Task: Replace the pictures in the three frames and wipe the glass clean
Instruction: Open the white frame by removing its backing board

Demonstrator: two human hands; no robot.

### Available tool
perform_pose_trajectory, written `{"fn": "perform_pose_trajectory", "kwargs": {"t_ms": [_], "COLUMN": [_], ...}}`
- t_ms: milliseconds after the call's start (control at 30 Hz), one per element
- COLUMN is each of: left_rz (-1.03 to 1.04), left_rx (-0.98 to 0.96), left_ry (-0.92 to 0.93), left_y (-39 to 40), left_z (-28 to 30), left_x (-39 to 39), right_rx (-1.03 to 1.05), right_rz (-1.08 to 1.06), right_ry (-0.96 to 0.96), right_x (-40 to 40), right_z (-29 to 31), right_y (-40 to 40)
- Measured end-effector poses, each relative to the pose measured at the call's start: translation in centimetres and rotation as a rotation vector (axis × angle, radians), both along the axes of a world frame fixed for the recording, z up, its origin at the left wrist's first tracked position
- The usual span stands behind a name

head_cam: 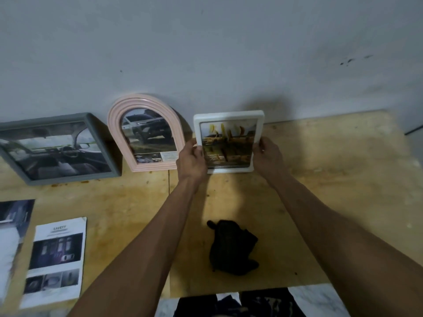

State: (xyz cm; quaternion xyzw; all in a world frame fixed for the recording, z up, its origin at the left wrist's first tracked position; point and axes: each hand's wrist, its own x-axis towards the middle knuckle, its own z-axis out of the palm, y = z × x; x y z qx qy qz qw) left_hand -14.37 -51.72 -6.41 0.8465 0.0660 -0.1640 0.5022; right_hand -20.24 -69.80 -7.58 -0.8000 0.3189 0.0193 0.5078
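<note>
A white rectangular frame (229, 116) with a yellowish picture stands upright against the grey wall. My left hand (191, 160) grips its left edge and my right hand (269, 154) grips its right edge. To its left a pink arched frame (114, 124) holding a car picture leans on the wall. Further left a grey rectangular frame (98, 133) shows a car interior. A crumpled black cloth (231, 247) lies on the wooden table (332, 179) below my arms.
Two loose printed pages lie at the table's left front: a white "SAFETY" sheet (56, 261) and a dark picture (12, 227) at the frame's edge. The table's front edge runs near my body; marble floor shows below it.
</note>
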Motion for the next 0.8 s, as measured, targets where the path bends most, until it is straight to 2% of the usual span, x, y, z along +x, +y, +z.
{"fn": "perform_pose_trajectory", "kwargs": {"t_ms": [167, 300, 433, 533, 600, 700, 800], "left_rz": [0.065, 0.199, 0.409, 0.521, 0.581, 0.622, 0.596], "left_rx": [-0.066, -0.252, -0.501, -0.624, -0.663, -0.702, -0.646], "left_ry": [-0.043, 0.109, 0.223, 0.226, 0.224, 0.264, 0.313], "left_y": [0.9, 3.1, 7.1, 11.8, 15.2, 20.0, 24.0], "left_z": [1.0, 1.3, 3.0, 4.1, 4.7, 4.4, 3.7], "left_x": [-2.1, -3.7, -5.5, -6.8, -8.2, -10.5, -12.5], "right_rx": [-0.054, -0.028, 0.260, 0.532, 0.634, 0.601, 0.436], "right_rz": [0.009, -0.043, -0.116, -0.044, 0.027, 0.127, 0.203], "right_ry": [-0.075, -0.145, -0.225, -0.138, -0.058, -0.021, -0.144], "right_x": [-1.4, -2.4, -3.5, -5.6, -7.0, -8.8, -10.0], "right_z": [0.9, 2.7, 5.3, 5.9, 6.1, 6.2, 6.3], "right_y": [-0.4, 1.2, 5.3, 8.8, 11.8, 16.5, 20.1]}}
